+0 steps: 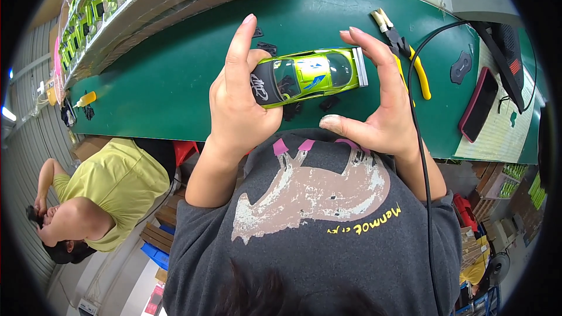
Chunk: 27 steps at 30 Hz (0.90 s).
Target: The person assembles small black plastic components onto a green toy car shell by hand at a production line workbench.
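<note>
A lime-green toy car (319, 76) with a dark bonnet, blue markings and a silver rear spoiler is raised in front of me over the green table (193, 93). My left hand (241, 96) grips its front end, with one finger stretched away from the car. Around the spoiler end, my right hand (383, 102) is open, thumb and fingers wide apart. A pale covering shows on its thumb tip. Small black plastic parts (267, 48) lie on the table behind the car, and another black part (330, 103) shows beside its near side.
Yellow-handled pliers (418, 73) lie right of my right hand, beside a hanging black cable (417, 123). Farther right are a flat black part (461, 68), a phone (479, 105) and a paper sheet (506, 131). Green car bodies (96, 9) fill a tray at upper left. A person (117, 193) is at left.
</note>
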{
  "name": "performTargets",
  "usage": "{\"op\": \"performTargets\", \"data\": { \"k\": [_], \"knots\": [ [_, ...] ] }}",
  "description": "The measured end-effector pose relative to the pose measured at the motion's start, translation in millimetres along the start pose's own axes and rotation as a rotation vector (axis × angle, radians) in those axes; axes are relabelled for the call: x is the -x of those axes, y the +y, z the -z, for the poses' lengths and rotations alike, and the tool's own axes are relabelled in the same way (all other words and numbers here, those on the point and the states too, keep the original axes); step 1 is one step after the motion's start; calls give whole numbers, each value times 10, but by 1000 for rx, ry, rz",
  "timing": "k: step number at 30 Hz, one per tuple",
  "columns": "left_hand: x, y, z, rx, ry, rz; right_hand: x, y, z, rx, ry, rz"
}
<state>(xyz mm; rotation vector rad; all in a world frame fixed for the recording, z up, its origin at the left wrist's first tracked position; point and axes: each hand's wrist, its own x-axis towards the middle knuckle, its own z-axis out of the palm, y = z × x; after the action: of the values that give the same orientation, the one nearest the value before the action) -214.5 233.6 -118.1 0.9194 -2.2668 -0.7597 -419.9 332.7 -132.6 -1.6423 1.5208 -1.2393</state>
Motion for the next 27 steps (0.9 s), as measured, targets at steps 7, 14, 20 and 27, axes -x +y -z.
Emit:
{"op": "performTargets", "data": {
  "k": [7, 14, 20, 27],
  "knots": [
    [46, 13, 30, -64, -13, -91, 28, -59, -9, 27, -1, 23],
    [116, -32, -8, -2, -4, -199, 49, -141, -10, 68, 4, 86],
    [111, -47, -14, 26, 8, -304, 24, -205, 40, 38, 5, 113],
    [109, -9, 49, -32, -119, -357, -27, -255, 14, 112, -128, 125]
  ]
}}
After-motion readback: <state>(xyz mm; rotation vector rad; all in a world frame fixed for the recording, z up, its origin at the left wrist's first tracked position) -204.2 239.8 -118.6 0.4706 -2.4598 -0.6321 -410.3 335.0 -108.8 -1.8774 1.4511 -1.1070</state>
